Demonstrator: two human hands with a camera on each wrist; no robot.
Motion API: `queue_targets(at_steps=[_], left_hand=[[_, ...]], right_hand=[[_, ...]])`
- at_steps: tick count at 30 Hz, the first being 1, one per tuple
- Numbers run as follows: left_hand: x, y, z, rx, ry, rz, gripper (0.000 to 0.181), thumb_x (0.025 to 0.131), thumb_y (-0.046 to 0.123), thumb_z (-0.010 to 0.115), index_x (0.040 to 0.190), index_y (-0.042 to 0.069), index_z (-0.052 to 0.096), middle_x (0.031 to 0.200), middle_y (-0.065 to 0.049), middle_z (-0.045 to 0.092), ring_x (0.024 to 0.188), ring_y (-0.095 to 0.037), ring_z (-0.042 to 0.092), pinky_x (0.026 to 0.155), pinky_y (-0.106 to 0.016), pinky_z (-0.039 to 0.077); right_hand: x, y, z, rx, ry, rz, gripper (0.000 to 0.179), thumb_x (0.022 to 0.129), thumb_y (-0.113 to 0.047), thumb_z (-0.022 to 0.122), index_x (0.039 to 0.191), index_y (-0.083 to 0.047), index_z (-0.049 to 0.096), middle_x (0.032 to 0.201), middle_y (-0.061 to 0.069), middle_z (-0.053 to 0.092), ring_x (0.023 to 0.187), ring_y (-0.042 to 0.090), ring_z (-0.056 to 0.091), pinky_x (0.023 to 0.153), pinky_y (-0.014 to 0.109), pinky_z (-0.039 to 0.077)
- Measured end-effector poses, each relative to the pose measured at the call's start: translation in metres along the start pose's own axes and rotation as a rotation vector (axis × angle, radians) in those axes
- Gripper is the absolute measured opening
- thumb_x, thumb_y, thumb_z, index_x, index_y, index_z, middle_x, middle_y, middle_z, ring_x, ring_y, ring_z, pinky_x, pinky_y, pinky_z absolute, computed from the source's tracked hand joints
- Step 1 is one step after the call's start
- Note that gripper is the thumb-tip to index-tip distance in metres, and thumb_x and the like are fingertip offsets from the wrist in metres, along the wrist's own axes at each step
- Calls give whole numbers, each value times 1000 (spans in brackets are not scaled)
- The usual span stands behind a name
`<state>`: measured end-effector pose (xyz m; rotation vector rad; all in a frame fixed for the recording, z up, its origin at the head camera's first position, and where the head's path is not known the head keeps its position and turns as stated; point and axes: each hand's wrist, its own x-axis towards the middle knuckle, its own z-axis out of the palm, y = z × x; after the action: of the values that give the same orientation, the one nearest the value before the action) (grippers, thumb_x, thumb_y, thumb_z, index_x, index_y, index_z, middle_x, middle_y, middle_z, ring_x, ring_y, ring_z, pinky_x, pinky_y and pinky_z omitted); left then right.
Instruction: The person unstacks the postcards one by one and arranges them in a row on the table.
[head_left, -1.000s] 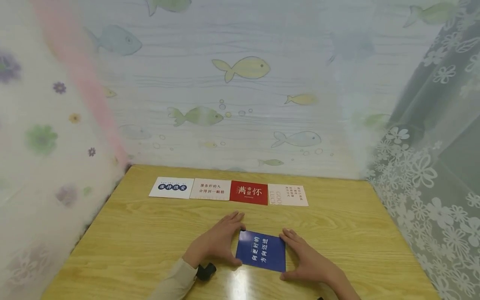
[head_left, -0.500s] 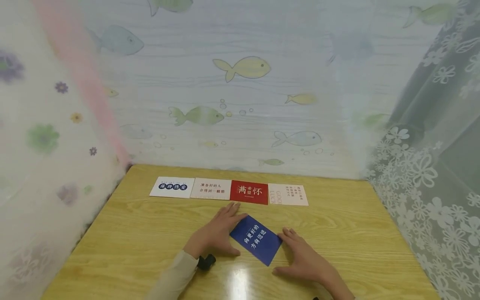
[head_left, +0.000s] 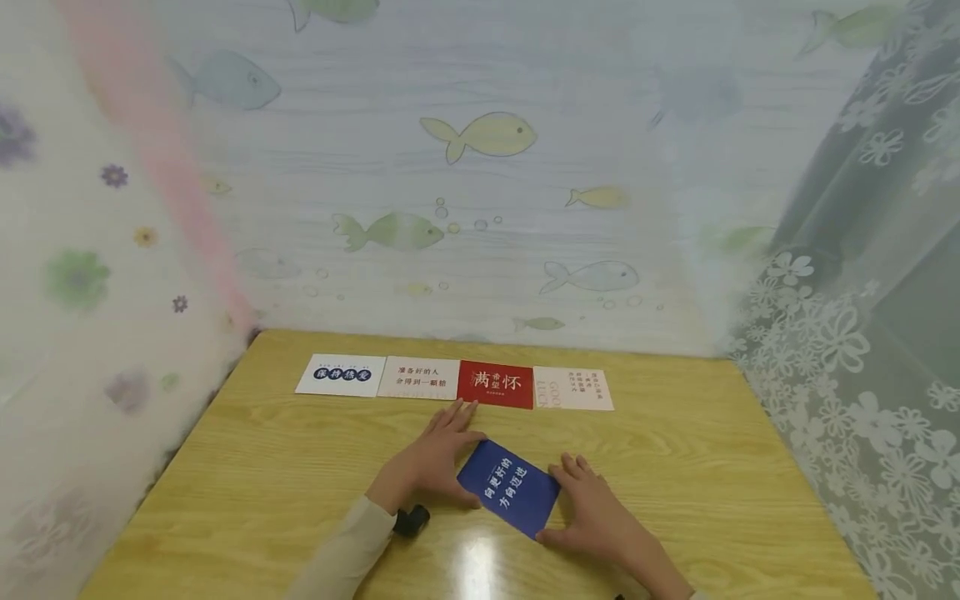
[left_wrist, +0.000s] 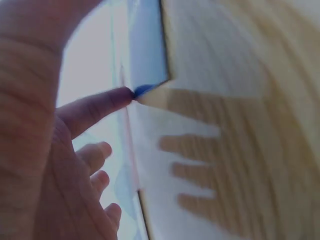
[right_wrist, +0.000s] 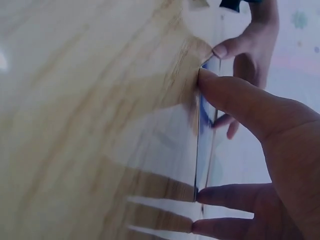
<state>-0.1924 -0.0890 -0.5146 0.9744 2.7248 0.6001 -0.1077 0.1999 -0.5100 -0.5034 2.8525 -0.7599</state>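
A blue card (head_left: 510, 487) with white lettering lies turned at an angle near the middle of the wooden table. My left hand (head_left: 431, 465) holds its left side, thumb at the left corner and index fingertip at the far corner. On the opposite side, my right hand (head_left: 596, 518) holds the card with the thumb at the near corner and fingers at the right corner. In the right wrist view the card's edge (right_wrist: 199, 145) runs between that thumb and index finger. A corner of the card (left_wrist: 144, 90) meets the left index fingertip in the left wrist view.
Along the back lies a row of cards: a white one (head_left: 341, 387) with dark blue circles, a pale one (head_left: 420, 392), a red one (head_left: 495, 396) and another pale one (head_left: 573, 400). A fish-patterned curtain (head_left: 480, 217) hangs behind the table (head_left: 247, 475).
The blue card has turned clockwise from nearly square-on to slanted and shifted slightly away. My left hand moved a little forward with it. My right thumb, apart half a second ago, is back at its corner.
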Motion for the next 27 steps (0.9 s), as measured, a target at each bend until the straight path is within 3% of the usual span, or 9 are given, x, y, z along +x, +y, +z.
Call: queue_targets(at_steps=[6,15,27], left_hand=[[-14,3,-2,59,45,6,84,64,58,88,132,17,63,169,-14,21,158,-33,6,129,-50,9],[-25,9,-4,108,79,68,78,63,59,87,118,10,64,164,-20,30,156,-39,16,128,-51,14],[-29,11,-1,105,98,65,78,64,66,85,115,11,63,165,-20,28,156,-37,16,128,-51,17]], right_hand=[[1,4,-5,4,-17,-48,95,69,-44,89,141,7,53,151,38,40,140,62,32,106,79,33],[3,-2,-7,-56,-13,-69,109,63,-61,88,143,4,53,155,33,38,144,56,32,109,74,35],[11,-13,-3,-62,-35,-118,107,63,-61,88,144,-1,53,157,26,40,146,53,31,110,74,33]])
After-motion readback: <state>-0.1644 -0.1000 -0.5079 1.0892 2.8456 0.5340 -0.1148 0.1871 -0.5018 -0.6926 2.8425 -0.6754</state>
